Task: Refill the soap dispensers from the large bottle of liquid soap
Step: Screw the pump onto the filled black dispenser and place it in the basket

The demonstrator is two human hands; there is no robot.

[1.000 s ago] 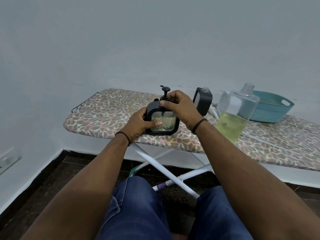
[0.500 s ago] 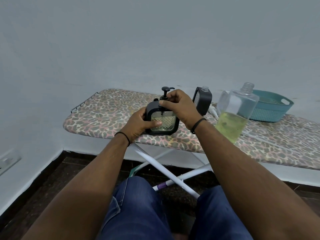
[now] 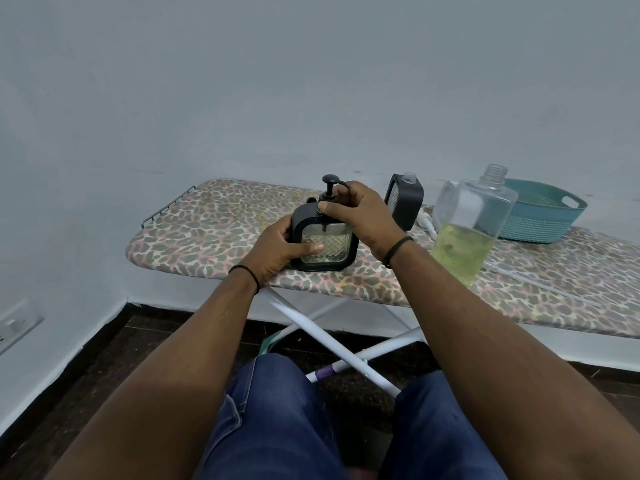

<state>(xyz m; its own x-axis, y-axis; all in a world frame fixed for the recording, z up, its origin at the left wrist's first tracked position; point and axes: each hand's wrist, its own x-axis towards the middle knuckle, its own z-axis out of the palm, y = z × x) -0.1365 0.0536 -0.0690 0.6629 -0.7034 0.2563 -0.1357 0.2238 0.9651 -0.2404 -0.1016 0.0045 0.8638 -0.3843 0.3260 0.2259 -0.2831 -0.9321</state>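
An ironing board (image 3: 214,230) carries the large soap bottle (image 3: 467,230) at right, uncapped. Left of it, the left hand (image 3: 277,251) grips a black dispenser (image 3: 325,242); the right hand (image 3: 360,216) pinches its pump (image 3: 329,188).

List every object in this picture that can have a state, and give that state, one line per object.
Near soap dispenser: upright on the ironing board, pump in place.
Left hand: grips the dispenser's body.
Right hand: pinches the pump collar.
Second dispenser: upright, pump off, neck open.
Large soap bottle: uncapped, roughly half full of yellow-green liquid.
Teal basket: upright; contents cannot be seen.
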